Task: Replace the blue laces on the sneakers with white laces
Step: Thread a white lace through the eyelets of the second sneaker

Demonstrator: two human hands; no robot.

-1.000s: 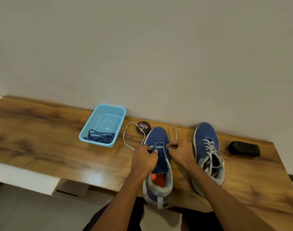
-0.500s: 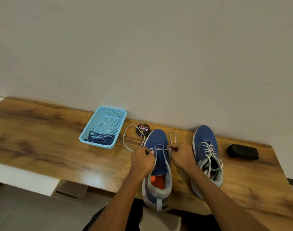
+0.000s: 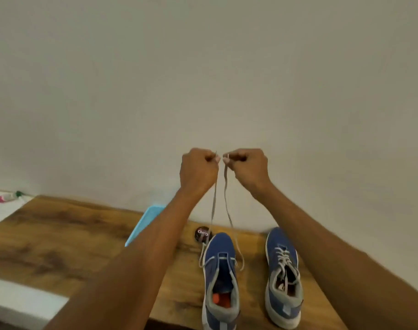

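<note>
2 blue sneakers on wood table (image 3: 60, 246) nr its front edge: left sneaker (image 3: 221, 279) w/ white lace (image 3: 224, 189) thru front eyelets only, right sneaker (image 3: 283, 277) fully laced. Polish tin (image 3: 202, 233) & blue basket (image 3: 144, 222) behind, by wall. Above, left hand (image 3: 198, 169) & right hand (image 3: 247, 167) each pinch 1 lace end, held up close together.

Two bare forearms, no sleeves showing anywhere along their visible length. Left hand (image 3: 198, 168) and right hand (image 3: 249, 166) bare too: no gloves, no rings, no watch or band at either wrist. Short, pale fingernails.
</note>
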